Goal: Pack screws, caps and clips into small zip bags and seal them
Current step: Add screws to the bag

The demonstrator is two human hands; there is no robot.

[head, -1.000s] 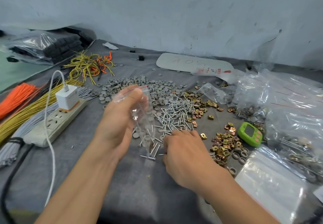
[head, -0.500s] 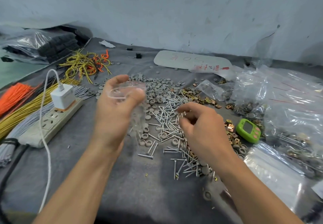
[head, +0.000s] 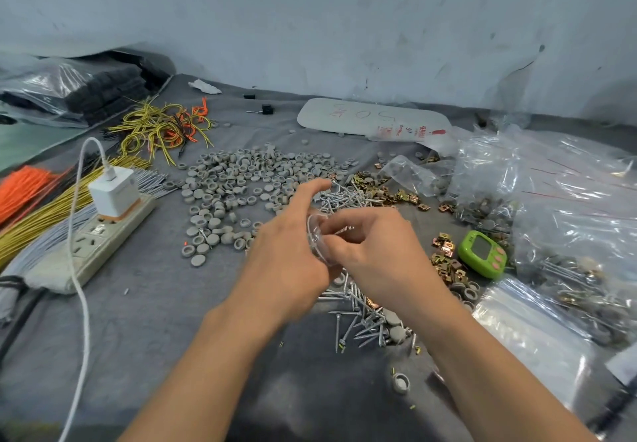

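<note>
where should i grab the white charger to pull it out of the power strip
Grip the white charger by its two flat side faces, fingers coming down from above. It stands upright in the power strip with the cable leaving its top, so straddle the cable and probably pull straight up.

Caps grey; screws silver; clips brassy gold; timer bright green, buttons pink; my bag seems clear; cloth grey.

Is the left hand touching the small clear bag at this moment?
Touching. The head view shows the left hand gripping the small clear bag at its open mouth, no gap between them.
</note>
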